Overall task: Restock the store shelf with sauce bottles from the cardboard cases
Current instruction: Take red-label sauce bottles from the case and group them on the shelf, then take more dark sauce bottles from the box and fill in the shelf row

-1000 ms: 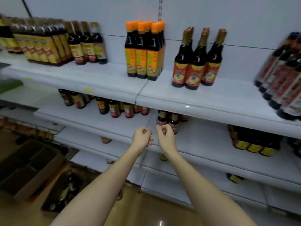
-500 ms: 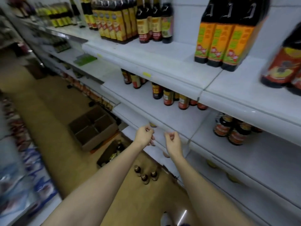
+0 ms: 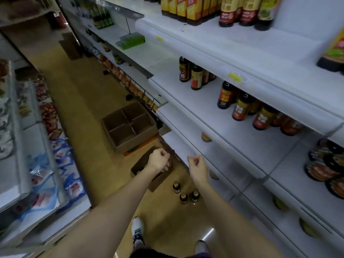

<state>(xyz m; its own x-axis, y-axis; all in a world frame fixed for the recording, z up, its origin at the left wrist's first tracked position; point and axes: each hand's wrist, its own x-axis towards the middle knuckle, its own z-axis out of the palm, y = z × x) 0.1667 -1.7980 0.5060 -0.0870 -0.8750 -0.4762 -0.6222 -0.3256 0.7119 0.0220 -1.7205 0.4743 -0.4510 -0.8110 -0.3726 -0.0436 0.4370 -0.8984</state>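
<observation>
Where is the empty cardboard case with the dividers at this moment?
In the head view, the empty divided case sits on the floor left of centre, against the foot of the shelving, just beyond the darker open case under the left hand.

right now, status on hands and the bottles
Left hand and right hand both curled, holding nothing. Three loose bottles upright on floor by open case. Empty divided case beyond; nothing in the way.

The single head camera looked steeply down the aisle floor (image 3: 89,101), with the shelf (image 3: 232,116) close on the right.
</observation>
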